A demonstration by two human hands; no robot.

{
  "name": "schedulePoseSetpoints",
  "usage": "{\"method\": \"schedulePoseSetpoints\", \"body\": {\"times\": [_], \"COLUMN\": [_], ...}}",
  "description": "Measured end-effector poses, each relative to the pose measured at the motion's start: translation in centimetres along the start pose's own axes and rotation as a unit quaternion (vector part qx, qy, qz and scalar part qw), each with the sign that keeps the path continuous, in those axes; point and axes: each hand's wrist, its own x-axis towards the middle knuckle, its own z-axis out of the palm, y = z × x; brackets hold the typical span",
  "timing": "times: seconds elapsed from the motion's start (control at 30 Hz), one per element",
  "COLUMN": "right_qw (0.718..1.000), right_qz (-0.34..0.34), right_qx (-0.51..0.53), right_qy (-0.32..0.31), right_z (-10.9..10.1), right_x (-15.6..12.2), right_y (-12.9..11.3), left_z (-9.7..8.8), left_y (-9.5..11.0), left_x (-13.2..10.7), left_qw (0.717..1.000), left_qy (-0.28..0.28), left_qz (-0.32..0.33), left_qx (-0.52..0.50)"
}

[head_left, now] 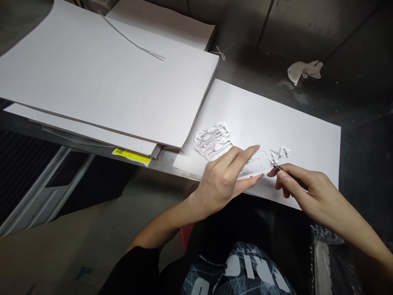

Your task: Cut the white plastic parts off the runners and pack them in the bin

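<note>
- Here, left hand (225, 180) is gripping die-cut piece (257, 163) between thumb and forefinger, flat on white sheet (276, 119).
- Right hand (302, 186) is pinching thin tool (275, 164), its tip touching the piece's right edge.
- Cut-out pile (213, 139) is lying just beside.

- thin tool (275, 165): all but its tip hidden in the right hand (302, 188)
- cut-out piece (260, 163): partly under the left hand (225, 178)
- yellow label (131, 156): print unreadably small

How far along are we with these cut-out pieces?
Done, it seems: a small pile of cut-out pieces and curled scraps on the white sheet. In hand: the left hand holds one flat piece; the right hand works a thin tool at its edge. Left: cannot tell; a sheet stack lies nearby.
</note>
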Motion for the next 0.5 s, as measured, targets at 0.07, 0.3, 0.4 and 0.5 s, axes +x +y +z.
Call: {"method": "schedulePoseSetpoints", "body": {"times": [0.07, 0.3, 0.4, 0.5], "right_qw": [1.000, 0.998, 0.992, 0.967], "right_qz": [0.002, -0.009, -0.015, -0.015], "right_qx": [-0.005, -0.040, -0.063, -0.144], "right_qy": [0.000, 0.041, 0.106, 0.208], "right_z": [0.0, 1.0, 0.8, -0.1], "right_x": [0.2, 2.0, 1.4, -0.2], "right_y": [0.0, 1.9, 4.3, 7.8], "left_z": [0.2, 2.3, 1.9, 0.0], "left_y": [-0.1, -1.0, -1.4, -2.1], "left_x": [0.0, 0.0, -0.3, -0.8], "left_qw": [1.000, 0.999, 0.999, 0.994], "left_qy": [-0.010, -0.029, -0.028, 0.016], "left_qz": [-0.004, -0.012, -0.001, -0.026], "left_qx": [-0.010, 0.005, 0.043, 0.104]}}
